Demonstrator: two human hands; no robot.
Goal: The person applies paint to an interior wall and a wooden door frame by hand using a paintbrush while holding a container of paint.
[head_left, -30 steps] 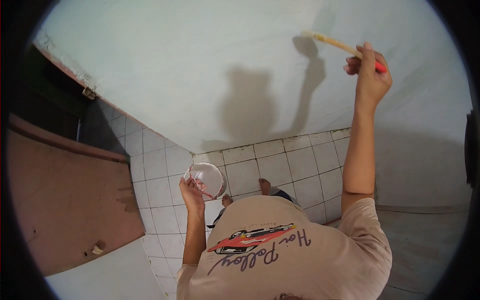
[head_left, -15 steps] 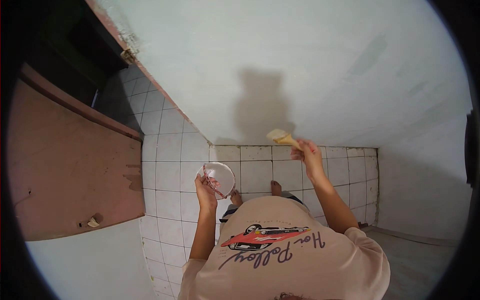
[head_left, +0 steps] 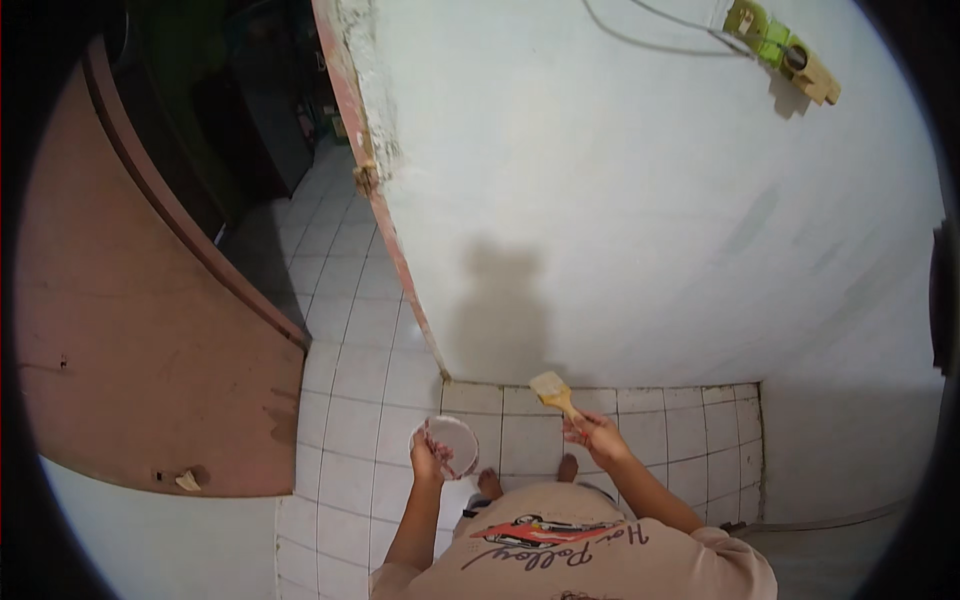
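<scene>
My left hand (head_left: 430, 458) grips a round white tub (head_left: 458, 436) with pinkish smears along its edge, low in the centre of the head view. My right hand (head_left: 598, 438) holds a paintbrush (head_left: 552, 391) with a yellow handle and pale bristles, raised to the right of the tub and tilted toward the white wall (head_left: 650, 220) in front of me. The brush shows against the tiled floor near the foot of the wall; whether it touches the wall is hard to tell. My bare feet (head_left: 489, 484) stand on the tiles below the tub and brush.
A pink-brown door (head_left: 170, 330) stands open on the left, with a dark passage over tiled floor (head_left: 350, 330) beyond. A pink, flaking edge (head_left: 395, 250) borders the wall. A green electrical fitting (head_left: 775, 40) with cables is high on the right. Another wall (head_left: 830, 450) is at the right.
My right hand has come down from high on the wall with the brush, to near the tub's height. The view has lifted, bringing the fitting and more of the passage into sight.
</scene>
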